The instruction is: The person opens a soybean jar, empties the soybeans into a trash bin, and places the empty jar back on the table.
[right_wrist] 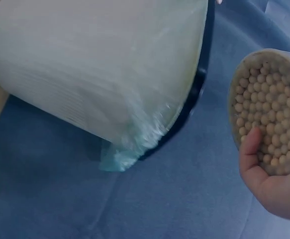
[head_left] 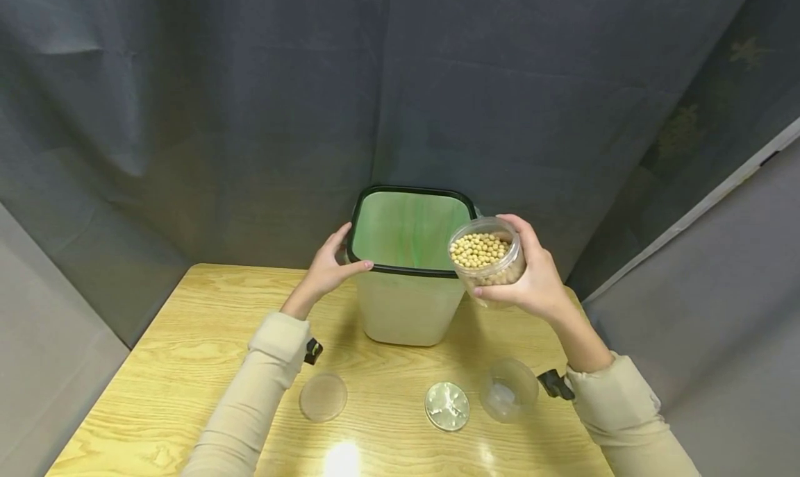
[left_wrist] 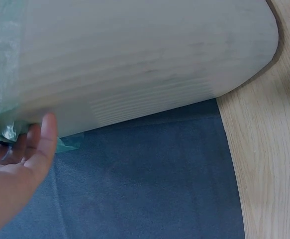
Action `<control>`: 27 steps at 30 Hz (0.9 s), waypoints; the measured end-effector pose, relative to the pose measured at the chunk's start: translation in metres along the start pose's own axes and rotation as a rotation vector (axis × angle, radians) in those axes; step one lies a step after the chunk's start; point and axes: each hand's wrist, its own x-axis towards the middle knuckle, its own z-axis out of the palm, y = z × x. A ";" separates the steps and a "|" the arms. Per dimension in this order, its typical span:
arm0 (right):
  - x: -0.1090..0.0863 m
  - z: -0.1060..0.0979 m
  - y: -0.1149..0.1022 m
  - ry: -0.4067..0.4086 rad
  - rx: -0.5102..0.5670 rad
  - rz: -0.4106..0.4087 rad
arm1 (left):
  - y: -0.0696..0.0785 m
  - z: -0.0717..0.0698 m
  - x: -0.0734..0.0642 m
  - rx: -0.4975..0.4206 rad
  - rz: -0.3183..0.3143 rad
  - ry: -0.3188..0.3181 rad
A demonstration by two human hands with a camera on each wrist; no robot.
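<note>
A pale trash bin (head_left: 406, 310) with a black rim stands upright at the table's back edge, lined with a thin green bag (head_left: 409, 223). At its front left corner my left hand (head_left: 331, 265) grips the rim, thumb at the front and fingers along the side. My right hand (head_left: 531, 275) holds a clear plastic jar (head_left: 500, 274) of soybeans (head_left: 478, 249) beside the bin's right rim, its open mouth tilted slightly toward the bin. Through the jar's bottom, the right wrist view shows the soybeans (right_wrist: 269, 114). Bag edges (right_wrist: 122, 157) hang outside the rim.
On the wooden table (head_left: 206, 352) in front lie a clear round lid (head_left: 323, 398), a shiny silver disc (head_left: 446, 406) and a clear round container (head_left: 509, 390). Dark grey cloth (head_left: 250, 116) hangs close behind the bin.
</note>
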 end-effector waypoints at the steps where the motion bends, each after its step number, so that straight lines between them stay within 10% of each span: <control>1: 0.003 -0.002 -0.001 -0.001 -0.003 0.000 | 0.000 0.000 0.000 0.000 0.003 0.000; 27: 0.083 -0.019 0.009 -0.177 -0.415 0.071 | 0.000 0.004 0.000 -0.017 -0.013 -0.008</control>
